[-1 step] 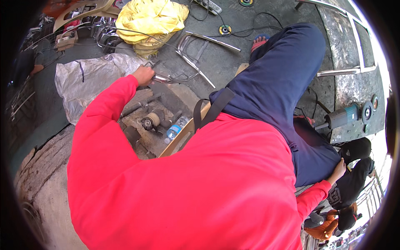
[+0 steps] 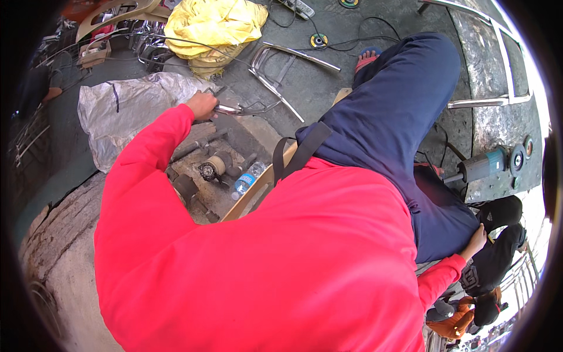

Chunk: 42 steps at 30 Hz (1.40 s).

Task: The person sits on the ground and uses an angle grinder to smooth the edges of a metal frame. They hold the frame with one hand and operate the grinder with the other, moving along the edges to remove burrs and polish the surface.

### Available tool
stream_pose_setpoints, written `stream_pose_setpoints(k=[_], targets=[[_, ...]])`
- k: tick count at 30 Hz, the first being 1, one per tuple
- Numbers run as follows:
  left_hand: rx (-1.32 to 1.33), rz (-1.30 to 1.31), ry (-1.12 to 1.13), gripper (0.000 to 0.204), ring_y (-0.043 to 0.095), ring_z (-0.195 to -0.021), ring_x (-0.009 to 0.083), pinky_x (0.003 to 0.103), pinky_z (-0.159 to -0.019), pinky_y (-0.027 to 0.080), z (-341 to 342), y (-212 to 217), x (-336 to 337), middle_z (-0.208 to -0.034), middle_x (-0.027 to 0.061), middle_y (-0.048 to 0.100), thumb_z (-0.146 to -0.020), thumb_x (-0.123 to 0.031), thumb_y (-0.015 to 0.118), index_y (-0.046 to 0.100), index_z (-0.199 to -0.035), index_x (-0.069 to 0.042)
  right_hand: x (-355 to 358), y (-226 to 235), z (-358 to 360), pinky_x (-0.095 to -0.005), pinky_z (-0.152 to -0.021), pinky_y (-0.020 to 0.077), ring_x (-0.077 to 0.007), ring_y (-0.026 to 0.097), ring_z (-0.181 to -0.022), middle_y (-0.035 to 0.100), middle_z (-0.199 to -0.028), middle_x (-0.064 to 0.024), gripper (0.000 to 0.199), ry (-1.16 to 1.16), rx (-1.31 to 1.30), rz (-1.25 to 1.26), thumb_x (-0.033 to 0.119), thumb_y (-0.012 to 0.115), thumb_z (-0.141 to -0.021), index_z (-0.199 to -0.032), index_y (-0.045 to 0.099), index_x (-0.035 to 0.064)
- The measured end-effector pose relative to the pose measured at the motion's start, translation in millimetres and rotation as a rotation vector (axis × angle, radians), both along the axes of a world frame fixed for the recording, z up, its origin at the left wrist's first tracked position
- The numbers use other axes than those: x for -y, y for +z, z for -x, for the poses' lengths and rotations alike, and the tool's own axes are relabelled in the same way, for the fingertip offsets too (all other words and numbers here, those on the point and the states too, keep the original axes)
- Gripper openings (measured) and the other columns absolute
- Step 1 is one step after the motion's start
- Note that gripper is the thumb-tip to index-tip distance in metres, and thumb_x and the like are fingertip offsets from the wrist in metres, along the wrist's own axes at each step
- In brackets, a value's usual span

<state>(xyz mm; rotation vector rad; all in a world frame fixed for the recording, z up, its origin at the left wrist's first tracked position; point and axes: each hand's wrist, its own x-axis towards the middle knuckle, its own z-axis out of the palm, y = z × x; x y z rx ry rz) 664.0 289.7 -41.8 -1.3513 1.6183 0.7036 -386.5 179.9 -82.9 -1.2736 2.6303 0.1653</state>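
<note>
My left hand (image 2: 202,105), at the end of a stretched red sleeve, is closed round a shiny bent metal piece (image 2: 230,110) with thin rods sticking out past the fingers. Under that hand lies the edge of a whitish woven sack (image 2: 126,108). A chromed tube frame (image 2: 281,88) rests on the ground just beyond it. My right hand (image 2: 476,242) lies against my dark blue trouser leg (image 2: 448,234) at the knee. It seems to hold nothing, and its fingers look stretched along the cloth, though some are hidden.
A water bottle (image 2: 248,180), a wristwatch (image 2: 208,171) and dark metal parts lie below my left arm. Right of my legs is an angle grinder (image 2: 487,163) beside a metal frame (image 2: 503,58). A yellow sack (image 2: 214,29), cables and other people (image 2: 495,264) surround me.
</note>
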Motion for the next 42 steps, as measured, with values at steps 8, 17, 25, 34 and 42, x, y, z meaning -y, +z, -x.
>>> stream_pose_setpoints(k=[8, 17, 25, 34, 42], targets=[[-0.072, 0.087, 0.453, 0.046, 0.072, -0.094, 0.0392, 0.047, -0.085, 0.054, -24, 57, -1, -0.100, 0.0242, 0.074, -0.081, -0.035, 0.084, 0.074, -0.112, -0.001, 20, -3, 1, -0.0489, -0.098, 0.0468, -0.0475, 0.062, -0.113, 0.069, -0.118, -0.0309, 0.068, 0.047, 0.001, -0.035, 0.058, 0.053, -0.096, -0.117, 0.072, -0.0035], [-0.298, 0.073, 1.161, 0.046, 0.071, -0.088, 0.0230, 0.038, -0.082, 0.056, -33, 85, -9, -0.098, 0.0124, 0.074, -0.091, -0.034, 0.079, 0.068, -0.112, 0.006, 25, 1, -12, -0.0500, -0.096, 0.0471, -0.0484, 0.063, -0.111, 0.069, -0.116, -0.0313, 0.069, 0.080, 0.016, -0.013, 0.058, 0.054, -0.096, -0.115, 0.073, -0.0052], [-0.711, -0.012, 1.825, 0.036, 0.075, -0.095, 0.0284, 0.048, -0.095, 0.057, -41, 71, -61, -0.105, 0.0159, 0.074, -0.095, -0.024, 0.074, 0.064, -0.117, 0.004, 24, -1, -7, -0.0503, -0.096, 0.0471, -0.0488, 0.063, -0.110, 0.069, -0.116, -0.0317, 0.068, 0.093, 0.012, -0.038, 0.057, 0.053, -0.096, -0.116, 0.073, -0.0051], [-0.872, -0.085, 1.971, 0.031, 0.075, -0.097, 0.0284, 0.048, -0.099, 0.054, -17, 85, -103, -0.106, 0.0159, 0.076, -0.094, -0.019, 0.073, 0.068, -0.116, 0.003, 25, -3, -10, -0.0494, -0.096, 0.0475, -0.0489, 0.063, -0.110, 0.069, -0.115, -0.0315, 0.067, 0.048, 0.019, -0.015, 0.057, 0.053, -0.096, -0.116, 0.073, -0.0042], [-0.740, -0.023, 2.102, 0.024, 0.073, -0.093, 0.0263, 0.045, -0.096, 0.054, 12, 63, -100, -0.100, 0.0118, 0.077, -0.095, -0.021, 0.068, 0.070, -0.109, -0.002, 31, -9, -3, -0.0491, -0.097, 0.0476, -0.0463, 0.065, -0.110, 0.071, -0.116, -0.0284, 0.063, 0.055, 0.007, -0.034, 0.055, 0.054, -0.096, -0.118, 0.074, -0.0001]])
